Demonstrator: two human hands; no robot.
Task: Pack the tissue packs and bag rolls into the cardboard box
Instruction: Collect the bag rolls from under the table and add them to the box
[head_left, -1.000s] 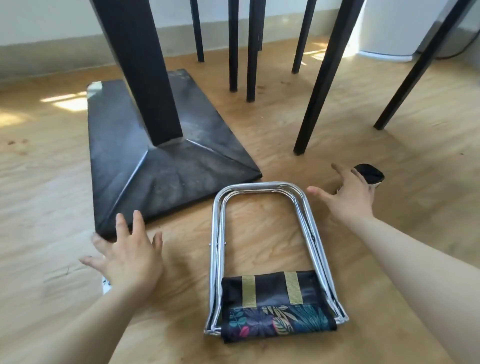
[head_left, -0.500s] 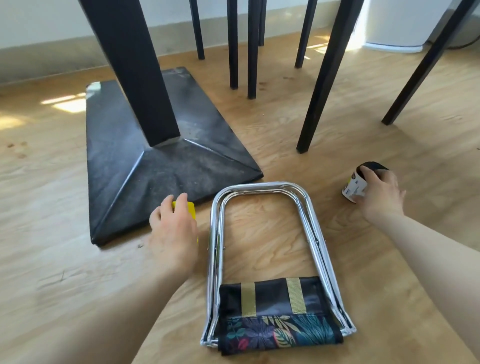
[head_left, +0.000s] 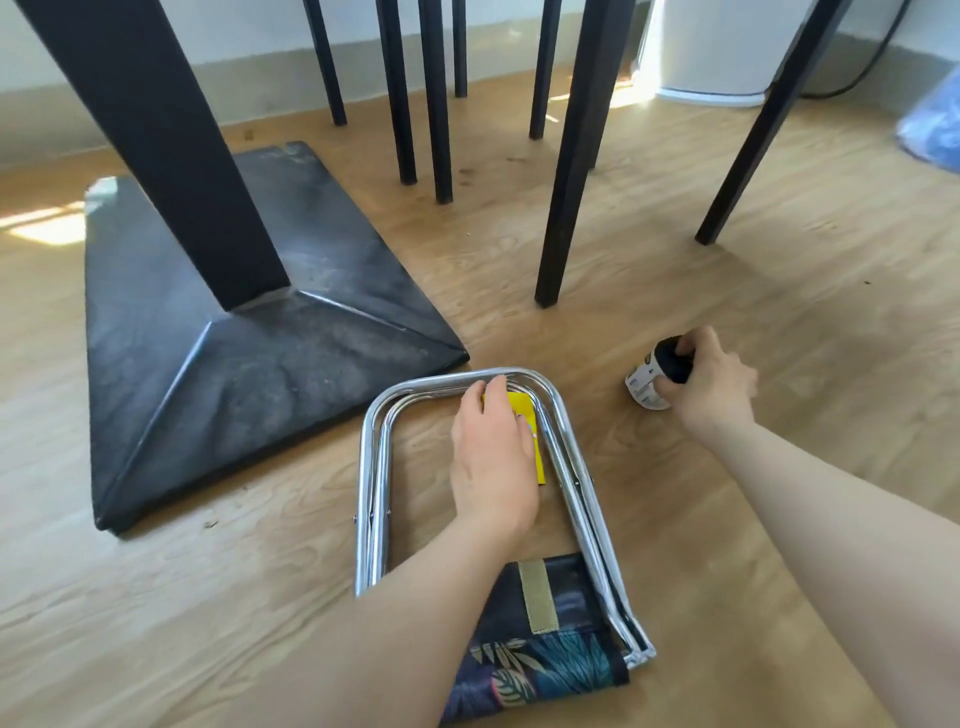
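Observation:
My left hand (head_left: 491, 457) holds a flat yellow tissue pack (head_left: 527, 426) above the floor, over the chrome frame of a folded stool. Most of the pack is hidden under my palm. My right hand (head_left: 711, 382) grips a black bag roll (head_left: 655, 378) with a white label, at floor level to the right of the stool. No cardboard box is in view.
A folded camp stool (head_left: 374, 499) with a chrome frame and leaf-print fabric lies on the wooden floor. A black table base (head_left: 249, 364) and its pillar stand to the left. Several black chair legs (head_left: 571, 156) rise behind. A blue bag (head_left: 935, 124) sits far right.
My left hand picked up the yellow pack at the left and carried it right, over the stool frame. My right hand closed on the bag roll.

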